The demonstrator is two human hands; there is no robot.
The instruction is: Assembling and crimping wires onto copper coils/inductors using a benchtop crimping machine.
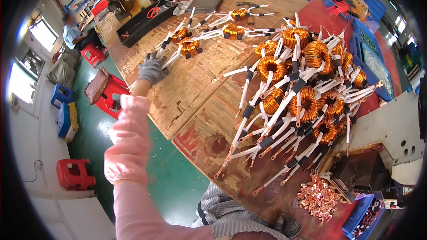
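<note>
My left hand (153, 68), in a grey glove, reaches to the left edge of the wooden workbench. Its fingers are stretched out and apart over the white-sleeved leads of a copper-wound toroidal coil (189, 48). A second toroidal coil (179, 34) lies just beyond it. Two more coils, one (233, 31) in the middle and one (239, 14) farther back, lie with their leads spread. My right hand (288, 226), also gloved, rests low by the bench's near edge. Its fingers are mostly hidden, and I cannot make out anything in them.
A large heap of coils (307, 100) with lug-ended leads covers the bench's right side. Copper lugs (317, 199) lie beside a machine and a blue bin (362, 218). A black tray (147, 24) stands at the back left. Red stools (75, 174) and a seated person (76, 33) are left.
</note>
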